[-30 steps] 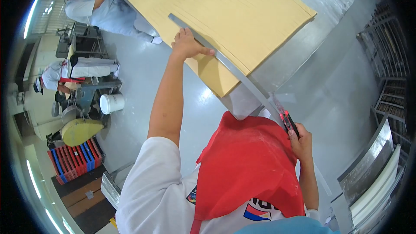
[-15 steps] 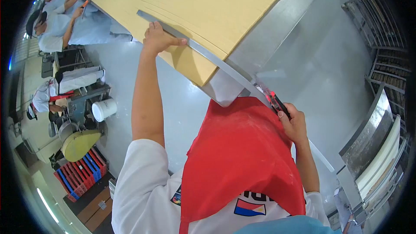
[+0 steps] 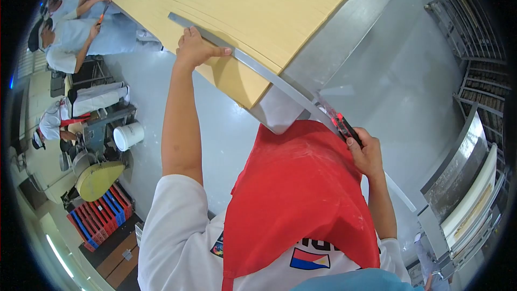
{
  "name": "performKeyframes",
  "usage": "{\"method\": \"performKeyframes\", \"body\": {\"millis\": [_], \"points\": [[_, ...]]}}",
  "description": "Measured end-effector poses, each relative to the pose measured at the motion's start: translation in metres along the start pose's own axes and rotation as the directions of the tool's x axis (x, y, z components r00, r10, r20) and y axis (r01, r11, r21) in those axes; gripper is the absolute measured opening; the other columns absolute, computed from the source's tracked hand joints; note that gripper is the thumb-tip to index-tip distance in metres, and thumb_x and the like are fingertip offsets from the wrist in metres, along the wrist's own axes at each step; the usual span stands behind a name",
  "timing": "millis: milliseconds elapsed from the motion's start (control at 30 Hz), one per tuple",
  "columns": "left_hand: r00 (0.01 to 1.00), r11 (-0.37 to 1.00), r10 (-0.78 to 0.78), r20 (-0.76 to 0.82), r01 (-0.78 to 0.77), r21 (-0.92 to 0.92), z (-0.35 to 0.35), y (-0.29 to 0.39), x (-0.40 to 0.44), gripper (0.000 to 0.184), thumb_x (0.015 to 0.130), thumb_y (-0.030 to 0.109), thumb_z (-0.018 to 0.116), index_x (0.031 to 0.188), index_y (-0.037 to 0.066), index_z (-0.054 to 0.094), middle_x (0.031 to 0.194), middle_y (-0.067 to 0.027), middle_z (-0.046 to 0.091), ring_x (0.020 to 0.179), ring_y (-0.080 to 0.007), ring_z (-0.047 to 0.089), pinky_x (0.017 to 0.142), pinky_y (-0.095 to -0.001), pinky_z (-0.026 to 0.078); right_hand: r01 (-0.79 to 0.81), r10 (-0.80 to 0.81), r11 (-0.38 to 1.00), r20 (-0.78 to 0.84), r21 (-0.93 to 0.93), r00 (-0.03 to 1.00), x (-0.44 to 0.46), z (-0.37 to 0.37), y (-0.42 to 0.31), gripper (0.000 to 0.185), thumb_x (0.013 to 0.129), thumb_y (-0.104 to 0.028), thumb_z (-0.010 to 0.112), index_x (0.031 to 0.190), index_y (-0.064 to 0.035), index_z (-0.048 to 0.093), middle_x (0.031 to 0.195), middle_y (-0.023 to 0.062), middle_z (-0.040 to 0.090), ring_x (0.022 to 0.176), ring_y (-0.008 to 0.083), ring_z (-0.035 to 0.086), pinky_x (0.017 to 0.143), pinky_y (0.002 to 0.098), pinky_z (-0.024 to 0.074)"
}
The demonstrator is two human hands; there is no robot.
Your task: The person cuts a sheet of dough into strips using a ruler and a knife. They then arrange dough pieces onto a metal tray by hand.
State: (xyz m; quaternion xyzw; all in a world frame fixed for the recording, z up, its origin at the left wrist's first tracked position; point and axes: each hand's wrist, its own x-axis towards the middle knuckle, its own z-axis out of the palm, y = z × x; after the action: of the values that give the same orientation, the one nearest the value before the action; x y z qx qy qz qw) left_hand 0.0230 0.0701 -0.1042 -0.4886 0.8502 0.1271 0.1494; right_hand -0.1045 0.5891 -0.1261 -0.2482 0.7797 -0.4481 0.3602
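Observation:
A pale yellow sheet (image 3: pixel 258 8), like dough, lies on a metal table with parallel lines cut across it. Across its near part runs a long metal straightedge (image 3: pixel 258 68), its near end reaching past the sheet's edge. My left hand (image 3: pixel 198 51) holds the straightedge down, thumb on one side and fingers on the other. In my right hand (image 3: pixel 367 152), fingers wrapped round it, is a red and black cutter knife (image 3: pixel 344 125). The knife is beside the straightedge's near end, off the sheet; whether they touch I cannot tell.
My red apron (image 3: pixel 301 183) is close to the table corner (image 3: pixel 277 118). Co-workers (image 3: pixel 67 32) stand at the sheet's far left, one holding an orange-handled tool (image 3: pixel 100 19). A white bucket (image 3: pixel 129 136) stands on the floor at left. Metal racks (image 3: pixel 468 21) line the right.
My hands, the straightedge and the knife stay almost still. At the far left, a co-worker's hand with the orange-handled tool has moved slightly down and left in the view.

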Motion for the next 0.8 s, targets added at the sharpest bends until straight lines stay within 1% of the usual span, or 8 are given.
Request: {"method": "performKeyframes", "body": {"millis": [267, 367, 433, 567, 633, 700, 767, 800], "points": [[1.0, 1.0, 0.006, 0.015, -0.006, 0.021, -0.004, 0.002, -0.001, 0.152, 0.048, 0.069, 0.094, 0.159, -0.009, 0.025, 0.167, -0.0294, 0.026, 0.157, -0.0426, 0.021, 0.124, -0.0543, 0.028, -0.008, 0.008, 1.0, 0.01, -0.005, 1.0, 0.002, -0.001, 0.005, 0.022, 0.095, -0.014, 0.067, 0.114, -0.0022, 0.069, 0.068, 0.0074, 0.061, 0.063, 0.0153, 0.056, 0.063, 0.0305, 0.0478], [0.999, 1.0, 0.013, 0.041, -0.014, 0.012, -0.009, 0.008, -0.004, 0.152, 0.048, 0.069, 0.094, 0.159, -0.009, 0.024, 0.167, -0.0291, 0.024, 0.157, -0.043, 0.022, 0.123, -0.0572, 0.027, -0.072, 0.073, 0.997, 0.07, -0.016, 0.995, 0.006, -0.005, 0.016, 0.025, 0.102, -0.02, 0.064, 0.114, 0.0016, 0.066, 0.082, 0.004, 0.069, 0.071, 0.0106, 0.061, 0.068, 0.029, 0.0504], [0.998, 0.999, -0.021, 0.056, 0.02, 0.029, -0.011, 0.009, -0.007, 0.153, 0.049, 0.068, 0.094, 0.16, -0.009, 0.023, 0.168, -0.0293, 0.023, 0.156, -0.0433, 0.022, 0.123, -0.0594, 0.025, -0.062, 0.083, 0.974, -0.091, 0.219, 0.992, 0.013, -0.002, 0.022, 0.027, 0.103, -0.02, 0.062, 0.12, 0.001, 0.064, 0.092, 0.0064, 0.071, 0.072, 0.0112, 0.064, 0.067, 0.0293, 0.0523], [0.999, 0.999, -0.031, -0.021, 0.031, 0.022, -0.007, 0.009, -0.014, 0.154, 0.049, 0.068, 0.094, 0.161, -0.01, 0.021, 0.168, -0.0296, 0.021, 0.157, -0.0437, 0.02, 0.124, -0.061, 0.023, 0.061, -0.033, 0.958, -0.103, 0.28, 0.994, 0.063, 0.006, -0.026, 0.034, 0.104, -0.02, 0.06, 0.131, 0.0003, 0.059, 0.097, 0.0086, 0.071, 0.071, 0.0121, 0.065, 0.066, 0.0285, 0.0534], [0.999, 0.998, -0.037, -0.001, 0.037, 0.041, -0.007, 0.01, -0.017, 0.155, 0.05, 0.067, 0.093, 0.161, -0.01, 0.019, 0.168, -0.0296, 0.02, 0.158, -0.0437, 0.017, 0.124, -0.0612, 0.021, 0.068, -0.067, 0.988, -0.012, 0.14, 0.998, 0.103, 0.027, -0.073, 0.037, 0.101, -0.014, 0.061, 0.135, -0.0019, 0.059, 0.104, 0.0121, 0.073, 0.081, 0.0182, 0.07, 0.074, 0.0331, 0.0559], [0.999, 0.999, -0.042, -0.01, 0.043, 0.018, -0.013, 0.013, -0.023, 0.154, 0.051, 0.067, 0.093, 0.161, -0.01, 0.019, 0.168, -0.0297, 0.02, 0.158, -0.0437, 0.017, 0.125, -0.0614, 0.02, 0.4, -0.4, 0.913, 0.017, -0.08, 0.916, 0.156, 0.066, -0.1, 0.044, 0.098, -0.009, 0.059, 0.142, -0.0024, 0.055, 0.115, 0.0211, 0.071, 0.095, 0.0355, 0.072, 0.085, 0.0435, 0.0561], [0.999, 0.999, -0.043, -0.013, 0.043, -0.002, -0.015, 0.014, -0.028, 0.152, 0.051, 0.067, 0.092, 0.161, -0.01, 0.019, 0.168, -0.0297, 0.02, 0.158, -0.0438, 0.016, 0.125, -0.0617, 0.019, 0.443, -0.432, 0.888, 0.105, -0.127, 0.896, 0.197, 0.108, -0.148, 0.05, 0.095, -0.005, 0.058, 0.144, -0.0029, 0.052, 0.121, 0.0264, 0.067, 0.108, 0.047, 0.065, 0.095, 0.0514, 0.0521], [0.999, 0.999, -0.04, -0.018, 0.04, -0.021, -0.014, 0.014, -0.03, 0.152, 0.051, 0.066, 0.093, 0.161, -0.009, 0.019, 0.169, -0.0289, 0.017, 0.158, -0.0439, 0.016, 0.124, -0.0627, 0.021, 0.511, -0.494, 0.843, 0.133, -0.168, 0.859, 0.219, 0.131, -0.159, 0.053, 0.095, -0.005, 0.057, 0.147, -0.0043, 0.049, 0.12, 0.0266, 0.067, 0.108, 0.0472, 0.064, 0.095, 0.0522, 0.0518]]}}
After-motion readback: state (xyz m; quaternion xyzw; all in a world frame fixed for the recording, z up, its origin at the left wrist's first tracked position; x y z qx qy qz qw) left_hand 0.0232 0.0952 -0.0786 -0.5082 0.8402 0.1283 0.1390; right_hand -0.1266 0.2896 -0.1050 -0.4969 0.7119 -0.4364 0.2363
